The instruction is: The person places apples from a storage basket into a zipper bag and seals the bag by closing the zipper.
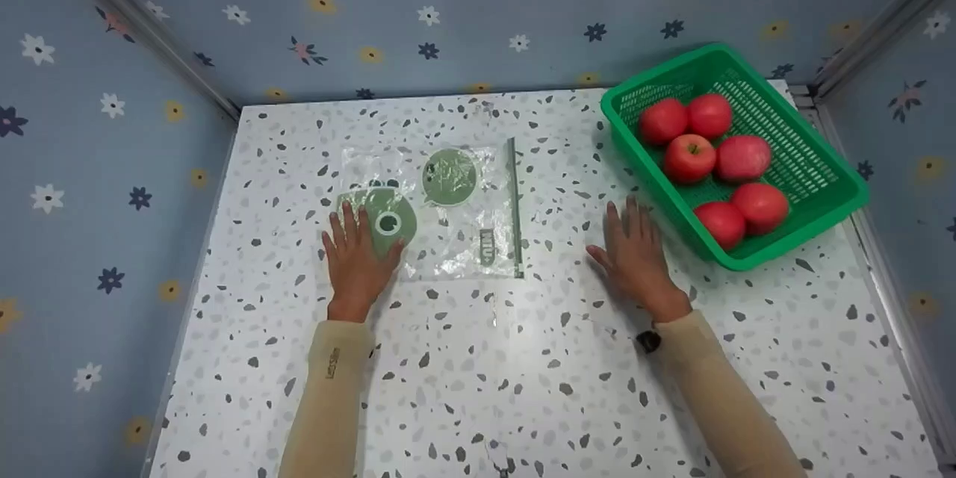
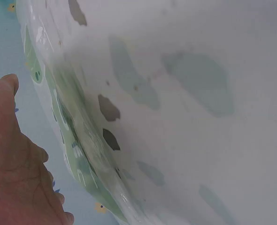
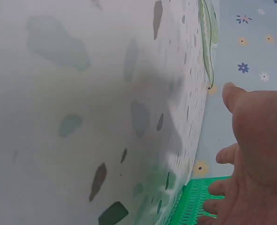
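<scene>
A clear zip bag [image 1: 448, 239] with green cartoon prints lies flat on the speckled table, its green zip strip [image 1: 515, 209] on the right side. Over the bag's lower left part is my left hand [image 1: 357, 261], palm down with fingers spread; whether it touches the plastic I cannot tell. My right hand [image 1: 635, 258] is palm down by the table, left of a green basket [image 1: 672, 216], fingers straight and holding nothing. Several red apples [image 1: 690, 158] sit inside the basket. In the right wrist view, the basket [image 3: 195, 199] shows beyond the fingers.
The white speckled table [image 1: 463, 388] is bordered by flowered blue panels [image 1: 478, 22] at the back and both sides. The basket stands at the table's right rear, close to the right panel. A dark wrist device [image 1: 648, 342] sits at the right cuff.
</scene>
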`<action>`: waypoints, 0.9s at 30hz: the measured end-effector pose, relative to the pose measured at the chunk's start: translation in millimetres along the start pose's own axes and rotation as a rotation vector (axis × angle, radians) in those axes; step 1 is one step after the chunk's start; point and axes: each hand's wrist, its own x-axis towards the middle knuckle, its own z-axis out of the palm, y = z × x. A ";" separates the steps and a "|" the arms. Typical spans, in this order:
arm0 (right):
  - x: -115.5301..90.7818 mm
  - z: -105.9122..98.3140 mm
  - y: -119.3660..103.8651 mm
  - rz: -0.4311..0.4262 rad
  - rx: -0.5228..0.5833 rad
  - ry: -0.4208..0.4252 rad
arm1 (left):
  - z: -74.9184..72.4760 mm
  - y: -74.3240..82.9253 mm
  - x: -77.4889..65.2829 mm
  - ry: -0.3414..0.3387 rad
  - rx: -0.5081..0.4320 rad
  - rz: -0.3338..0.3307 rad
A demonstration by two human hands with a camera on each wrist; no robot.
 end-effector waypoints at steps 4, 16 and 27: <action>-0.9 -0.7 -1.5 -0.003 0.000 0.003 | -0.6 0.7 -0.6 -0.006 0.009 -0.003; 2.3 -0.1 -7.8 0.019 0.065 0.007 | 3.7 14.8 -3.1 -0.041 0.010 0.007; 8.2 6.7 -26.0 0.019 0.115 0.042 | 7.5 43.9 -4.1 -0.064 0.019 0.060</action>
